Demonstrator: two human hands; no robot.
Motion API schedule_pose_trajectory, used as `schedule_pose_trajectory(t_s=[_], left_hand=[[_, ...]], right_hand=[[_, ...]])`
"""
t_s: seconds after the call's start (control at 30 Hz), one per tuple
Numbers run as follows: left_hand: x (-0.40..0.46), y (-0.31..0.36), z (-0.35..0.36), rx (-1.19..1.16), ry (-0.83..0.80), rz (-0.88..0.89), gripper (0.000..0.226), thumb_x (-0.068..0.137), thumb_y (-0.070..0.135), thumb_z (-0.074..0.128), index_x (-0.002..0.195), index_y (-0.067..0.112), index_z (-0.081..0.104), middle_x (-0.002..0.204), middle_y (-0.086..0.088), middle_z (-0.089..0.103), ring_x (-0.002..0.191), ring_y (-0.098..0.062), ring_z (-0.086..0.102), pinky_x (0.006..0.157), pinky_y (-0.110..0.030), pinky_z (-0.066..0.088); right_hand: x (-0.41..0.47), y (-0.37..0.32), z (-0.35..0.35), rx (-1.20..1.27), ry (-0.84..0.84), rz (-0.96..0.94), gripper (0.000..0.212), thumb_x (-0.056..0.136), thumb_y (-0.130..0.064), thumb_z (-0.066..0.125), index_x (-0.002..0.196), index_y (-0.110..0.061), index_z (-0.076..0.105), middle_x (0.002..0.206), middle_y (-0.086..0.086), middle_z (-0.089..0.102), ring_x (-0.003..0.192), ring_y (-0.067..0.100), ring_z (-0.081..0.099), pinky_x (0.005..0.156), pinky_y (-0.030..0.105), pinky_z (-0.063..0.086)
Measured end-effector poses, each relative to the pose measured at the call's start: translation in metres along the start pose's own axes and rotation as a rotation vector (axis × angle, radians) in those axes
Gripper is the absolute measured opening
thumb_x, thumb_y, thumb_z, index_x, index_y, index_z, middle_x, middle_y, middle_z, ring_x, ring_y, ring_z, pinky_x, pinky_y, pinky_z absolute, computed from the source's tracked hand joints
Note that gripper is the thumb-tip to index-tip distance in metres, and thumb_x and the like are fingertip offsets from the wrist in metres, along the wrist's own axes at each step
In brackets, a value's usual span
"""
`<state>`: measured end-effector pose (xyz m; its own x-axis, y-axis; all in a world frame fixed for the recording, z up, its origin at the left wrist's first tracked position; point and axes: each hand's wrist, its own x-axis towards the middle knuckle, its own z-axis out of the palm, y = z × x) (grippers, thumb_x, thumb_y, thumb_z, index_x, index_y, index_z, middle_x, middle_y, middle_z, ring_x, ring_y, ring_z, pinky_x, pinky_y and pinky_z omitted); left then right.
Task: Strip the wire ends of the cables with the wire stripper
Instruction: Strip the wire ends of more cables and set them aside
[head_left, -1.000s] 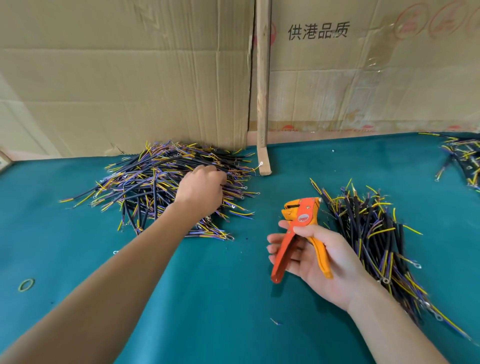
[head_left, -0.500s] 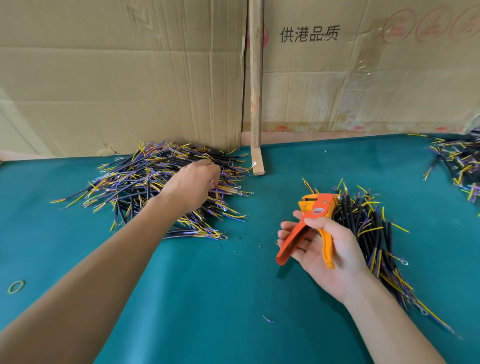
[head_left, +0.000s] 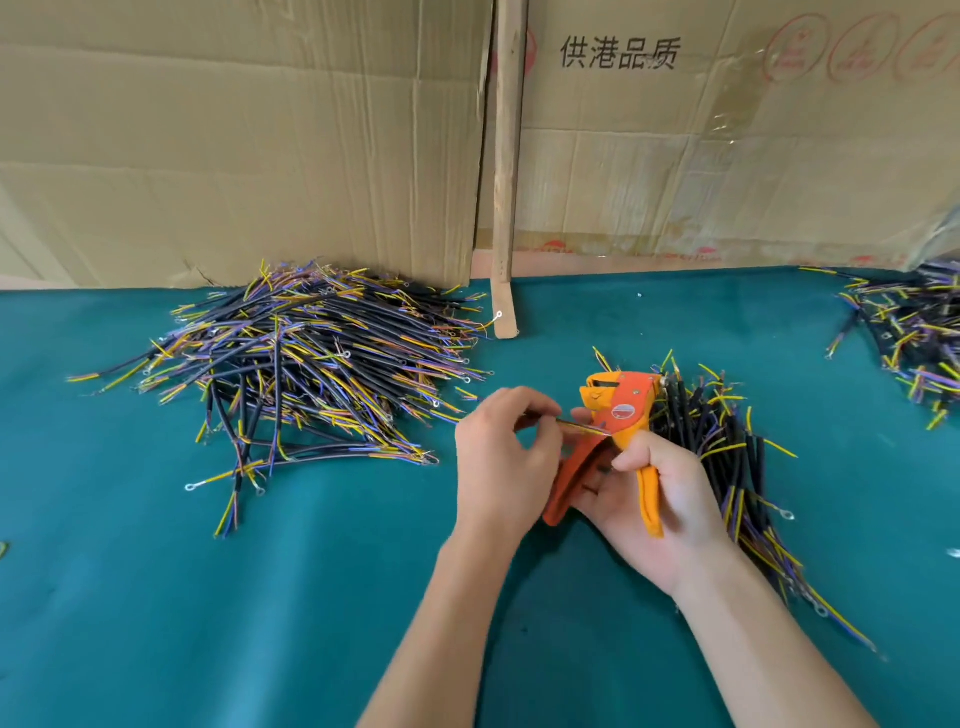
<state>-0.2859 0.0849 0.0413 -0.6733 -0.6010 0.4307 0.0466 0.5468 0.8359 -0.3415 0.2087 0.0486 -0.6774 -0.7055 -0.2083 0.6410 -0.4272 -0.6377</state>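
My right hand (head_left: 649, 499) grips the orange wire stripper (head_left: 618, 410) by its handles, jaws pointing up and left. My left hand (head_left: 498, 457) pinches one cable (head_left: 576, 426), whose yellow and purple wire ends reach into the stripper's jaw; most of that cable is hidden by my fingers. A large heap of black cables (head_left: 311, 358) with yellow and purple ends lies at the back left. A second pile of cables (head_left: 727, 447) lies just right of the stripper, partly behind my right hand.
Everything rests on a teal cloth table (head_left: 260, 597). Cardboard sheets (head_left: 234, 145) and a wooden stick (head_left: 506, 171) stand along the back edge. A third cable pile (head_left: 914, 332) sits at the far right. Loose ring terminals lie near the left heap.
My left hand left the back-left heap with one cable and came across to the stripper. My right hand kept hold of the stripper, tilting it slightly.
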Motion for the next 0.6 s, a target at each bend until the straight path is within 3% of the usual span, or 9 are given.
schedule_pose_trajectory(t_s=[0.1,0.23,0.4,0.5,0.6], left_hand=[[0.002,-0.012,0.005,-0.045,0.034,-0.059,0.018,0.083,0.006,0.062,0.081,0.020,0.071,0.081,0.014,0.069,0.082,-0.002,0.068,0.074,-0.032,0.059],[0.003,-0.017,0.003,0.026,0.036,0.014,0.014,0.082,0.013,0.059,0.083,0.022,0.070,0.083,0.014,0.069,0.084,0.000,0.066,0.080,-0.016,0.051],[0.006,-0.024,0.007,0.079,0.076,0.149,0.013,0.083,0.005,0.061,0.085,0.013,0.071,0.091,0.008,0.070,0.096,-0.011,0.068,0.085,-0.033,0.055],[0.007,-0.027,0.009,-0.005,0.076,0.145,0.016,0.087,-0.002,0.062,0.096,0.008,0.070,0.108,0.001,0.068,0.123,-0.012,0.060,0.093,-0.033,0.056],[0.006,-0.022,0.009,-0.187,0.087,0.050,0.034,0.087,-0.004,0.058,0.115,0.013,0.066,0.145,-0.004,0.047,0.143,-0.012,0.041,0.100,-0.027,0.053]], right_hand=[[0.003,0.001,-0.003,0.015,-0.030,-0.035,0.055,0.066,0.001,0.042,0.119,-0.003,0.055,0.117,0.031,0.066,0.094,0.047,0.069,0.073,0.051,0.061],[0.006,0.001,-0.006,0.053,-0.011,-0.068,0.065,0.058,-0.002,0.050,0.123,-0.003,0.055,0.119,0.027,0.068,0.097,0.047,0.068,0.081,0.050,0.061],[0.008,0.000,-0.007,0.068,-0.008,-0.086,0.066,0.053,-0.004,0.054,0.119,-0.001,0.058,0.105,0.027,0.069,0.096,0.043,0.069,0.080,0.048,0.061],[0.009,0.001,-0.006,0.095,-0.012,-0.109,0.064,0.052,-0.005,0.056,0.116,-0.001,0.060,0.100,0.026,0.069,0.095,0.043,0.070,0.078,0.046,0.061],[0.009,0.001,-0.006,0.112,-0.023,-0.106,0.067,0.050,-0.005,0.059,0.117,-0.001,0.060,0.100,0.026,0.069,0.096,0.044,0.071,0.077,0.045,0.062]])
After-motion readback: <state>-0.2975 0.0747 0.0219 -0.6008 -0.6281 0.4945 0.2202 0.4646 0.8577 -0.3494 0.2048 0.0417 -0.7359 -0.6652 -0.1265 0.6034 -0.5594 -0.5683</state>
